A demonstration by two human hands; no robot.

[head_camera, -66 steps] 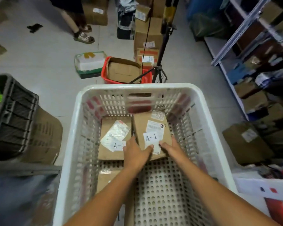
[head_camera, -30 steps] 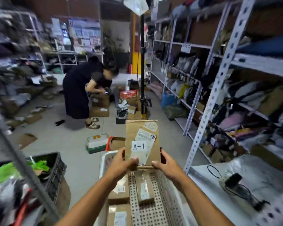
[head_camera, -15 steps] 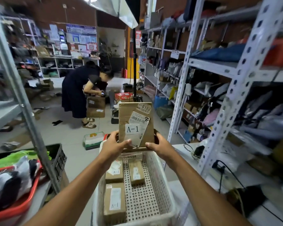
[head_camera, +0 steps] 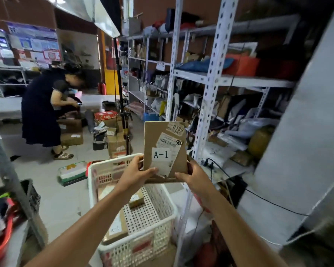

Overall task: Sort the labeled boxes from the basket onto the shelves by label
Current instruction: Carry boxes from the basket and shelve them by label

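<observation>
I hold a flat cardboard box (head_camera: 165, 143) labeled A-1 upright in front of me, above the far end of the white basket (head_camera: 156, 224). My left hand (head_camera: 135, 174) grips its lower left edge and my right hand (head_camera: 194, 177) grips its lower right corner. Down in the basket lie more cardboard boxes, one labeled A-1 (head_camera: 115, 228) near the front and a smaller one (head_camera: 136, 199) further in, partly hidden by my left arm. White metal shelves (head_camera: 210, 78) packed with parcels rise to the right.
A person in a dark dress (head_camera: 41, 108) bends over cartons on the floor at the left. A black tripod pole (head_camera: 121, 105) stands behind the basket. Boxes litter the floor beyond it. A black crate (head_camera: 32, 195) and a red tub (head_camera: 0, 245) sit at the lower left.
Both hands lifted the A-1 box out of the basket and raised it upright. My view swung up from the basket and turned right toward the white shelves.
</observation>
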